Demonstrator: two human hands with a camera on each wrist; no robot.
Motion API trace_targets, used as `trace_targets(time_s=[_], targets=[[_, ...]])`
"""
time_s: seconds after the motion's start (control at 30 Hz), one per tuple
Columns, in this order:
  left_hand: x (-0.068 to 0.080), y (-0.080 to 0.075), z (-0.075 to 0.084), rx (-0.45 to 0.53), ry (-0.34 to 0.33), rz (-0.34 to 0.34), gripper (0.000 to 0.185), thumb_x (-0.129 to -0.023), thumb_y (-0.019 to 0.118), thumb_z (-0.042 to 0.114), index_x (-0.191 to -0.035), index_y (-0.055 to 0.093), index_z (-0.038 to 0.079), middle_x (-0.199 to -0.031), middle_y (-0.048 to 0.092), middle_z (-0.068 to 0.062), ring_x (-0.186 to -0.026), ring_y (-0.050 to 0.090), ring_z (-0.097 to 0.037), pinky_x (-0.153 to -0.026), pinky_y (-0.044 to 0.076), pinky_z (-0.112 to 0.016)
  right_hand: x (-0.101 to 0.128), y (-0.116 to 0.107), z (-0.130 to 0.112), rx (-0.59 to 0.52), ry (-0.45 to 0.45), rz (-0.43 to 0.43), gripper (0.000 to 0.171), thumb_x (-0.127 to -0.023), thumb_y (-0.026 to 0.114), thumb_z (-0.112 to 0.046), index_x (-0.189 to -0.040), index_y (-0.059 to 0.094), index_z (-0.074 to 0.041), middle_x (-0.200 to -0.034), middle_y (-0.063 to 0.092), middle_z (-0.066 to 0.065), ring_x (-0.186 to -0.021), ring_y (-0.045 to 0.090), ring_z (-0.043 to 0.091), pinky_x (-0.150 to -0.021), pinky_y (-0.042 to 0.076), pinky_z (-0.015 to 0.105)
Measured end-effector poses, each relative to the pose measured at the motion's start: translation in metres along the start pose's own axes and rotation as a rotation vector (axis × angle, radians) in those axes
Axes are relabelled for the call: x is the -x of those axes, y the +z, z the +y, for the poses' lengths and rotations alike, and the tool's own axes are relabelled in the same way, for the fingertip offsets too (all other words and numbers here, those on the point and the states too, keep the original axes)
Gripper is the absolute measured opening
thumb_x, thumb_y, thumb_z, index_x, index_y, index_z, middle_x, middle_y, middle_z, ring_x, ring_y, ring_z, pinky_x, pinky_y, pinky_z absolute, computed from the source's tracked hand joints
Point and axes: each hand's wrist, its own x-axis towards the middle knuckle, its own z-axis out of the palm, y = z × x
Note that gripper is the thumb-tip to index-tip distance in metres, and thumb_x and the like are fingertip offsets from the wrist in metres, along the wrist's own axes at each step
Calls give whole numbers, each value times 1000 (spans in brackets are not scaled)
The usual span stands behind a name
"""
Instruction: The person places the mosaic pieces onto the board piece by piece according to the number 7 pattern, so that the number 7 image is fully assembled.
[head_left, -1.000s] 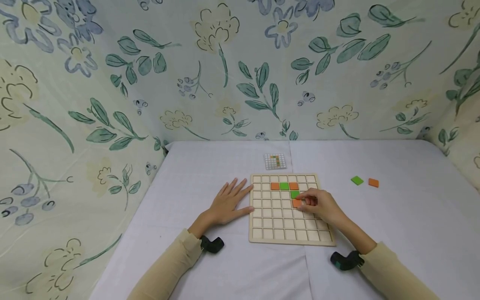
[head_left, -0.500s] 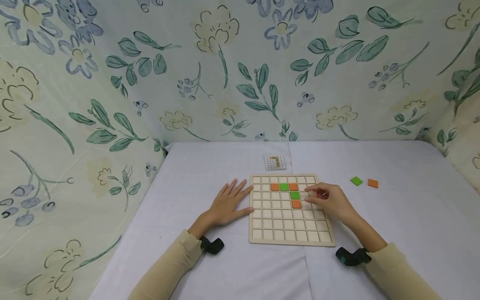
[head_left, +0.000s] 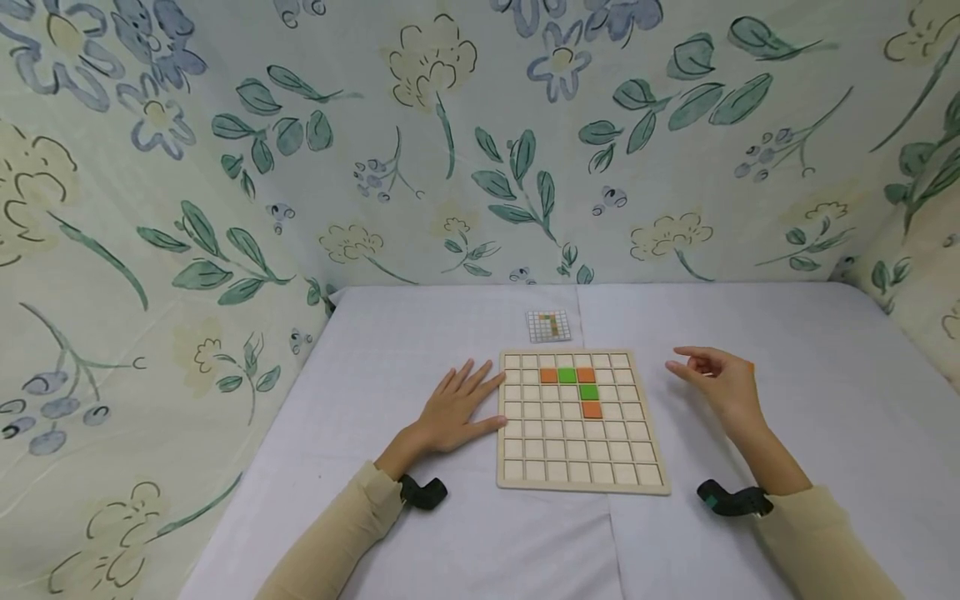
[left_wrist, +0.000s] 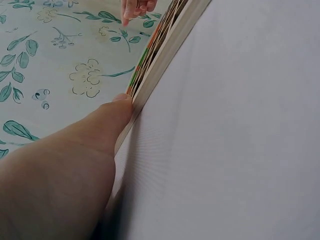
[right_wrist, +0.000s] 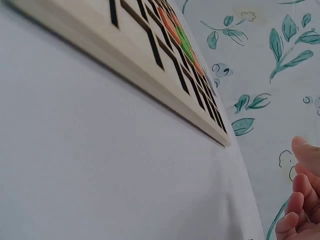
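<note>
A wooden grid board (head_left: 572, 468) lies on the white table. Five tiles sit in it: an orange tile (head_left: 549, 376), a green tile (head_left: 567, 376) and an orange tile (head_left: 586, 376) in a row, with a green tile (head_left: 589, 392) and an orange tile (head_left: 592, 409) below the last. My left hand (head_left: 459, 407) rests flat on the cloth, fingers spread, its thumb (left_wrist: 112, 117) against the board's left edge (left_wrist: 155, 65). My right hand (head_left: 716, 379) hovers right of the board, fingers loose, holding nothing. It hides the loose tiles; an orange sliver (head_left: 750, 365) shows.
A small pattern card (head_left: 549, 326) lies just beyond the board. Floral cloth walls (head_left: 480, 150) close in the table at the back and on both sides. In the right wrist view, the board's edge (right_wrist: 165, 65) runs above bare cloth and my fingers (right_wrist: 300, 200) are at the lower right.
My right hand has let go of the lower orange tile, left in the board, and moved right off the board over the loose tiles. The left hand has not moved.
</note>
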Motion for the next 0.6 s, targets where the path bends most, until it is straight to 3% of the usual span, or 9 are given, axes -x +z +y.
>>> trace_targets(time_s=[0.27, 0.6], targets=[[0, 2, -1, -7, 4, 7, 80, -97, 35, 72, -161, 17, 29, -167, 7, 1, -152, -1, -29, -120, 0, -50, -8, -13, 21, -29, 157, 114, 50, -90, 77, -28, -124, 66, 6, -81, 57, -8, -73, 48, 5, -55, 39, 11], [0, 1, 0, -8, -10, -10, 80, -96, 34, 73, -161, 14, 31, -167, 5, 2, -153, -3, -28, -120, -2, -48, -14, -16, 36, -30, 277, 192, 49, -88, 79, -25, -125, 67, 4, -79, 54, -11, -70, 45, 4, -52, 37, 13]])
